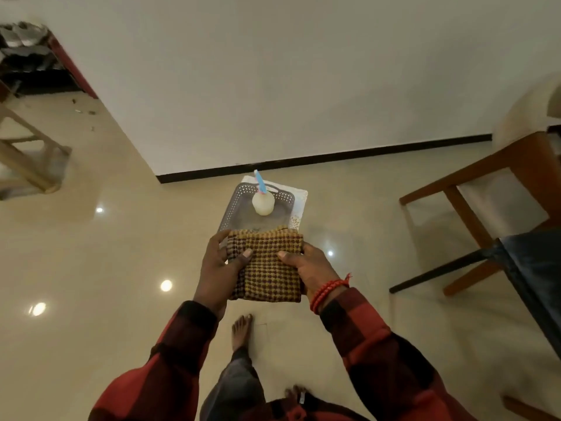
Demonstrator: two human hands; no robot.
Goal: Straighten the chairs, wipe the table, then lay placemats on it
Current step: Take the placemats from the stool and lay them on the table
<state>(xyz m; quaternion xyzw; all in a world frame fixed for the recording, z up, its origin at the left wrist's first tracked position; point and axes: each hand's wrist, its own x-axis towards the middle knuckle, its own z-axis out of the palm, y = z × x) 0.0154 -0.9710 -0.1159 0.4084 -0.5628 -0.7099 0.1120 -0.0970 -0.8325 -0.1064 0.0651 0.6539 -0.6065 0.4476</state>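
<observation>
- Both hands grip a folded checked cloth (pixel 267 265): the left hand (pixel 221 265) pinches its left edge, thumb on top, and the right hand (pixel 312 265) clamps the right edge the same way.
- Held flat between the hands at about waist height, the cloth looks ready for wiping; a grip on both edges keeps the folds from dropping open.
- Below and beyond the cloth a grey basket (pixel 233 205) sits on the floor (pixel 121 253), with a white bottle (pixel 263 203) with a blue nozzle standing in it.
- The basket rests on something white and flat, possibly the placemats; I cannot tell.
- The worktop (pixel 534 268) shows only as a dark corner at the right, well apart from the cloth, with a wooden chair (pixel 473 189) beside it.
- The floor is glossy cream tile mirroring ceiling lights; a pale wall with dark skirting runs behind, and a light stool (pixel 27 159) stands far left.
</observation>
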